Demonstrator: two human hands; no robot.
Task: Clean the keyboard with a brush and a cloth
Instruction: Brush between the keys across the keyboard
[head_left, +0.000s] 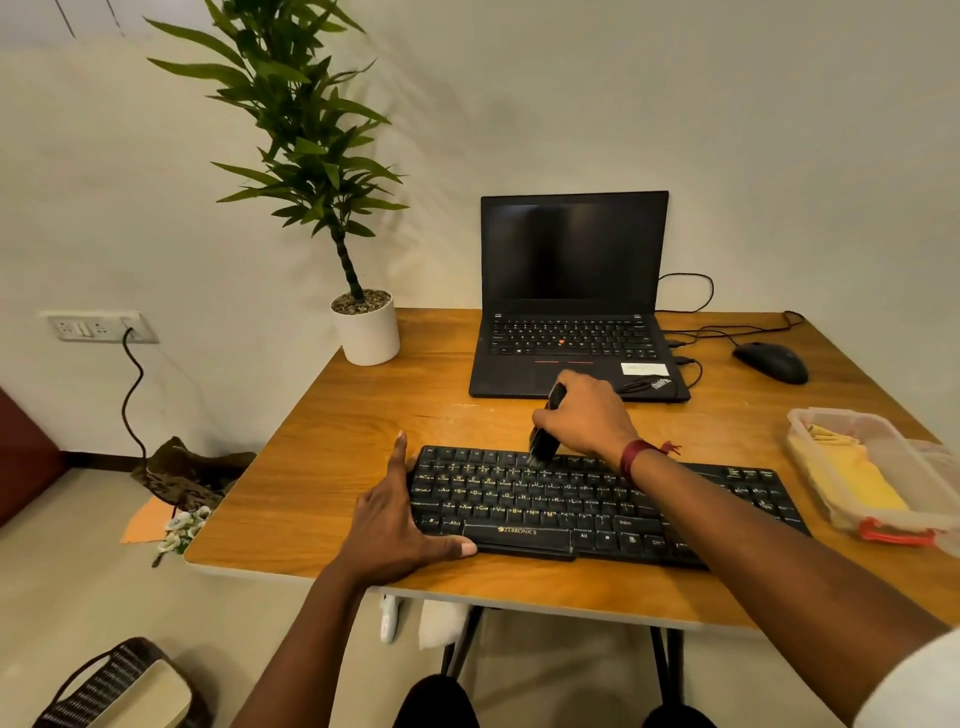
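The black keyboard (597, 499) lies across the near half of the wooden table (337, 467), with both hands on it. The left hand (400, 525) sits at the keyboard's 9 o'clock end. Its fingers are straight and flat along the short edge and its thumb is stretched along the front edge, so it grips nothing. The right hand (587, 410) is at the keyboard's 12 o'clock side, clenched around a small black brush (545, 431) whose bristles point down and touch the top row of keys.

At 3 o'clock from the keyboard, a clear plastic container (872, 467) holds a folded yellow cloth (857, 478), well apart from either hand. An open laptop (571, 291) stands at 12 o'clock, just beyond the right hand.

The right forearm crosses the keyboard and covers a band of keys right of centre. The fist hides most of the brush handle. The container's cloudy walls blur the cloth's outline, and the frame edge cuts off the container's far side.
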